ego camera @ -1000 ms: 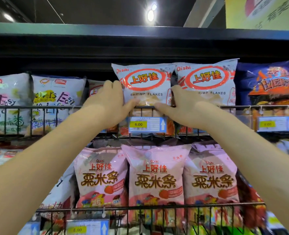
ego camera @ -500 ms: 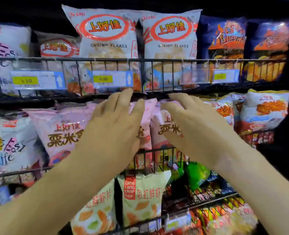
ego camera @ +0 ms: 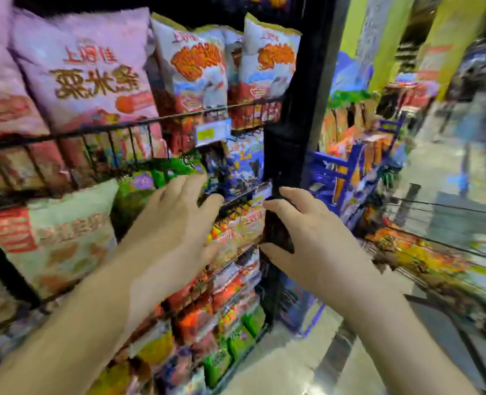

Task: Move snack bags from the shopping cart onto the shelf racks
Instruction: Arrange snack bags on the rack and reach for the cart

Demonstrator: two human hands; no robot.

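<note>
Shelf racks [ego camera: 150, 122] fill your left; the blurred shopping cart [ego camera: 447, 208] sits low on your right.
Pink snack bags [ego camera: 93, 75] stand on the upper rack, above your hands. Your left hand [ego camera: 176, 223] is spread flat and your right hand [ego camera: 313, 238] is loosely curved. They're side by side and both empty.

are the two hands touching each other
Apart: the head view shows snack bags and a black post between the left hand and right hand.
</note>
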